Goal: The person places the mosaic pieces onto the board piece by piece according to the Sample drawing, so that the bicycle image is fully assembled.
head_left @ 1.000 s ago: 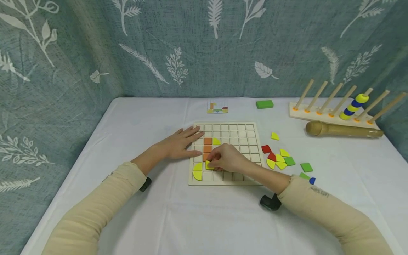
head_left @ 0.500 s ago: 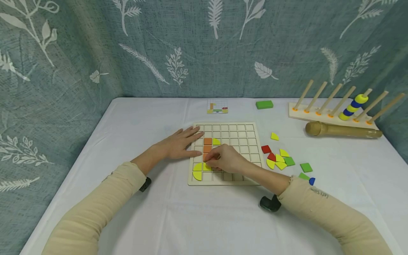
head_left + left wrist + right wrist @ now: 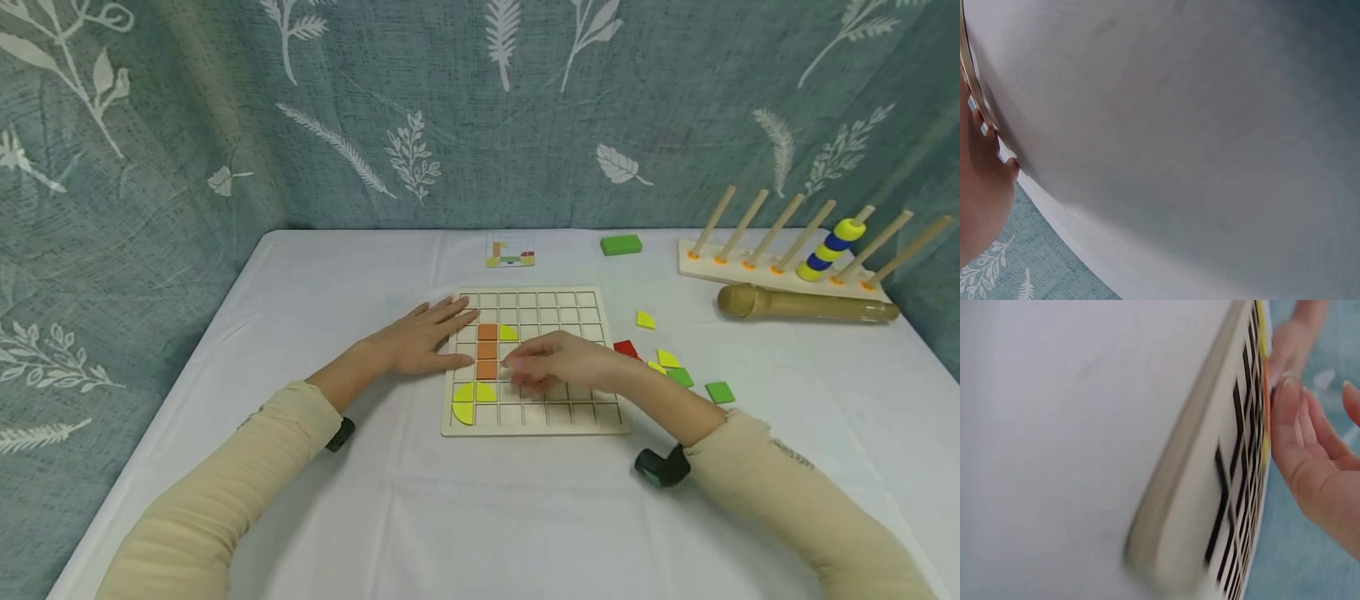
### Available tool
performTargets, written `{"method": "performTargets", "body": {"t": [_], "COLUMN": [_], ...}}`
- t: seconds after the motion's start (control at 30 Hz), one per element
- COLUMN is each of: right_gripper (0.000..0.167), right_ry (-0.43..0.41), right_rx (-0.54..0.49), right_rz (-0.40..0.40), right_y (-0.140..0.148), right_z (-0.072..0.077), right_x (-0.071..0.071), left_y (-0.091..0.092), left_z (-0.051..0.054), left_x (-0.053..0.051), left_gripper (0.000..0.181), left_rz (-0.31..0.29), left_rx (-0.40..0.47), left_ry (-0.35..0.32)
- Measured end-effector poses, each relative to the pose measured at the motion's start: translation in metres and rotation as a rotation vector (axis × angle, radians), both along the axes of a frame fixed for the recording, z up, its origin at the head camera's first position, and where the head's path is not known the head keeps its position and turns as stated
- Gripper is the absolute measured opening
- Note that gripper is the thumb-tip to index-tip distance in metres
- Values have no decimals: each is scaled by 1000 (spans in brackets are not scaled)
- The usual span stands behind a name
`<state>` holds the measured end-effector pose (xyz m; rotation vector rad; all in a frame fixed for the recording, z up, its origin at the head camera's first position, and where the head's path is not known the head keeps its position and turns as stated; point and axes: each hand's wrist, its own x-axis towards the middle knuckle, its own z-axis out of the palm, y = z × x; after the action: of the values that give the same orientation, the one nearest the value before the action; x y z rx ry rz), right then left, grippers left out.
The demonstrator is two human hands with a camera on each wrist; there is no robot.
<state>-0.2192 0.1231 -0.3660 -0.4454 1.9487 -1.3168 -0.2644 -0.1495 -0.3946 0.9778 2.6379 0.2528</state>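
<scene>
On the table lies a wooden grid board [image 3: 536, 425]. My left hand [image 3: 426, 340] rests with spread fingers on its left edge. Three orange squares [image 3: 487, 351] stand in a column on the board, with a yellow quarter-circle [image 3: 508, 332] beside the top one. Below them sit several more yellow pieces, including a quarter-circle [image 3: 486, 392] just left of my right hand [image 3: 558, 360]. That hand hovers over the board, slightly blurred, its fingers loosely bent and nothing visible between them. In the right wrist view the board's thick edge [image 3: 1166, 506] runs beside the right hand [image 3: 1325, 469].
Loose red, yellow and green pieces [image 3: 681, 377] lie right of the board, partly behind the right forearm. A pattern card [image 3: 510, 250] and a green block [image 3: 621, 245] are at the back. A peg rack [image 3: 738, 265] with yellow and blue beads stands behind a wooden stick [image 3: 810, 305].
The yellow quarter-circle came down flat into the cell below the orange column. My right hand let it go and moved right. The left hand stayed still.
</scene>
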Motion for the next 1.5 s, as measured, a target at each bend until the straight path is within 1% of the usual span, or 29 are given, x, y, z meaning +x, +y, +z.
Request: {"method": "performTargets", "body": {"t": [0.1,0.2,0.43,0.53,0.67,0.73,0.87,0.97,1.07,1.13,1.33,1.5], "right_gripper": [41,43,48,51,56,58,61,58,52,51,46,45], "right_ry": [-57,-74,-126,-143,-136,-110,-30,24,68,106,274,396], "right_rx": [-53,-102,-147,-196,-252,-251,-197,-128,-57,0,153,232], "right_rz": [-19,-62,-268,-340,-418,-462,-537,-561,-550,-516,-341,-239], "right_y": [21,44,94,115,136,144,154,156,157,157,157,152], "right_z": [4,6,6,5,6,7,8,6,1,-3,-7,-6], "right_x": [-4,-9,-23,-26,-29,-31,-35,-39,-43,-45,-46,-47], "left_y": [1,1,0,1,2,2,1,1,0,0,0,1], "left_z": [1,1,1,0,0,0,2,2,2,1,-1,3], "left_x": [0,1,1,1,1,1,2,2,2,2,2,2], "left_gripper": [82,81,81,82,83,83,82,81,81,82,83,82], "left_rz": [-1,0,10,12,12,11,11,10,11,13,16,15], "left_rx": [-3,1,-12,-13,-15,-15,-20,-15,-6,-7,-14,-19], "left_ry": [-2,-9,-10,-7,-15,-18,-10,-7,-10,-12,-9,-10]}}
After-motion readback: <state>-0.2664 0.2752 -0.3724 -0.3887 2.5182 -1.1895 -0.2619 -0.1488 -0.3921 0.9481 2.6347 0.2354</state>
